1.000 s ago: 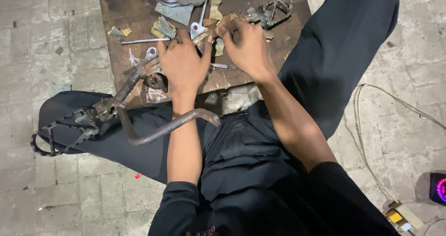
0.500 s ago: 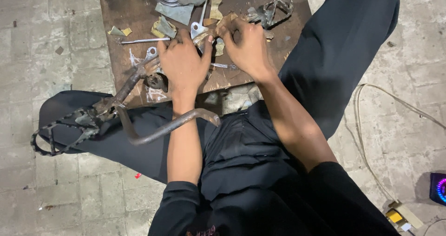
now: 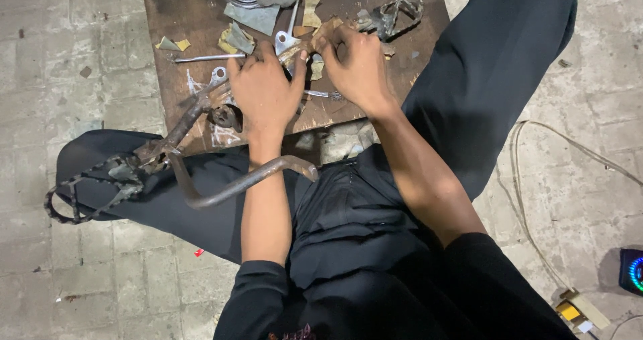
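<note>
We are pressing our left hand [image 3: 264, 89] and right hand [image 3: 355, 65] together on a small metal piece [image 3: 301, 52], fingers curled narrow around it, near the middle of the wooden board [image 3: 194, 19]; a rusty pedal [image 3: 392, 12] is lying by its far right corner.

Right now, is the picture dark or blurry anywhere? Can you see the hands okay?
Head view: dim, flat light, no strong glare; the left hand and right hand are sharp enough over the wooden board, but what their fingers pinch is too small to make out; the black trousers lose detail in shadow; a device glows at the right edge.
</note>
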